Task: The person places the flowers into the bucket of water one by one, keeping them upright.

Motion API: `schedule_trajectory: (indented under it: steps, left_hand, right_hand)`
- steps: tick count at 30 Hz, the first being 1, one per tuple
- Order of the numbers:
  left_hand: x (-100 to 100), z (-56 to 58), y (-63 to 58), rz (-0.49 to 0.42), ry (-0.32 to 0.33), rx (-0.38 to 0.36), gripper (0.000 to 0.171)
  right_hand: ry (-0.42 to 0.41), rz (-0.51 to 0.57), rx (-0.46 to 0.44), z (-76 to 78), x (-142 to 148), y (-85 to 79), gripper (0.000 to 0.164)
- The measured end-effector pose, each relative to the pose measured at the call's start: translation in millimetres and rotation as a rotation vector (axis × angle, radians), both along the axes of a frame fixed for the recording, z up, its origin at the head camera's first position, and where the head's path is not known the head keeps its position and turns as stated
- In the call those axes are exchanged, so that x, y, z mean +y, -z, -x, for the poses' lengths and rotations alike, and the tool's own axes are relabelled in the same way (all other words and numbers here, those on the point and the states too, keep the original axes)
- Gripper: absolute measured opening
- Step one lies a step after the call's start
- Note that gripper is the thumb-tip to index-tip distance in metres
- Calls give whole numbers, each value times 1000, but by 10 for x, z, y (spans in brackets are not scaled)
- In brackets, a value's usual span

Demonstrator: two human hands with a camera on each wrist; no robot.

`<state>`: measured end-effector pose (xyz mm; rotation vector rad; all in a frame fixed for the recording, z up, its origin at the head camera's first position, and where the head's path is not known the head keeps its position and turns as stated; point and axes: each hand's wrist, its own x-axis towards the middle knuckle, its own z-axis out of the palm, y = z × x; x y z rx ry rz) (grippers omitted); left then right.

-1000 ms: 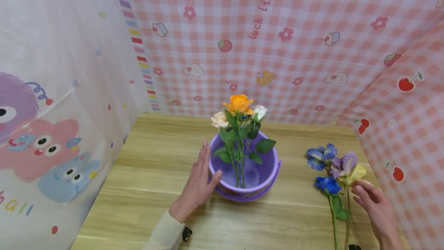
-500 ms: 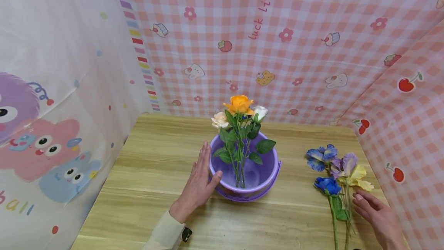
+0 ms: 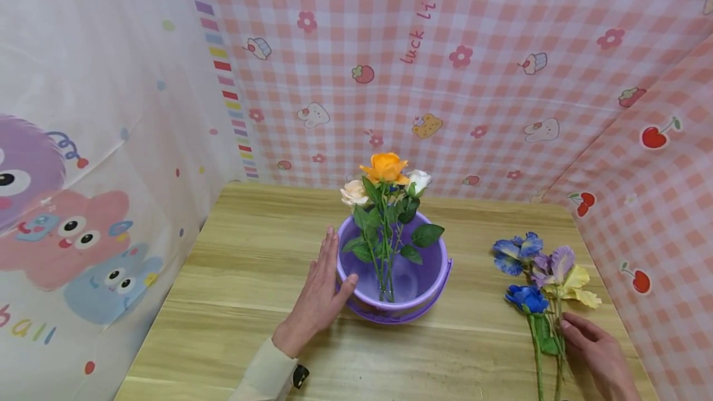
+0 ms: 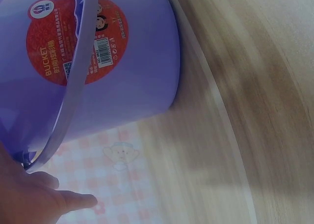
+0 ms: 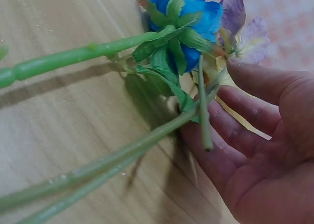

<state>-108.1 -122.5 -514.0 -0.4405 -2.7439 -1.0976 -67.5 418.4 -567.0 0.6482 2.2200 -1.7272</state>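
A purple bucket (image 3: 414, 277) stands on the table, holding an orange rose (image 3: 385, 168), a peach rose (image 3: 353, 192) and a white rose (image 3: 419, 181) on green leafy stems. My left hand (image 3: 317, 293) rests against the bucket's left side with fingers straight. Over at the right lie a blue flower (image 3: 526, 297), a blue-violet iris (image 3: 518, 252), a purple iris (image 3: 554, 265) and a yellow iris (image 3: 576, 283). My right hand (image 3: 598, 351) is at the iris stems; in the right wrist view its fingers (image 5: 240, 130) reach beneath a stem (image 5: 162, 130), with thumb and fingertips apart.
The wooden table (image 3: 250, 234) is bordered by a pink checked cloth (image 3: 490, 91) behind and at the right. A white cartoon-printed cloth (image 3: 139, 159) hangs at the left. The bucket's handle (image 4: 73, 86) hangs down its side.
My right hand has moved from beside the yellow petals down and left to the iris stems. The left hand and the bucket have stayed in place.
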Motion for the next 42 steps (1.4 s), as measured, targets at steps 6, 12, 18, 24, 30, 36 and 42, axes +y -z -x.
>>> schedule_trajectory:
  steps: [6,12,18,24,30,36,42]
  left_hand:
    - [1,3,5,-2,3,6,84]
    - [-1,5,9,-12,6,16,84]
    - [-4,9,11,-30,10,25,83]
    - [-5,9,11,-26,10,18,83]
    - [-5,7,10,-26,12,13,83]
    - [-5,8,10,-27,10,14,83]
    - [-5,9,11,-25,8,14,84]
  right_hand:
    - [25,26,-20,32,-40,22,70]
    - [80,44,-41,52,-71,-7,54]
    - [88,91,-39,69,-77,-58,17]
    - [69,120,-45,77,-76,-110,22]
    - [87,181,-23,85,-46,-148,27]
    - [124,295,65,66,-11,-173,34]
    - [179,430,200,36,11,-224,39]
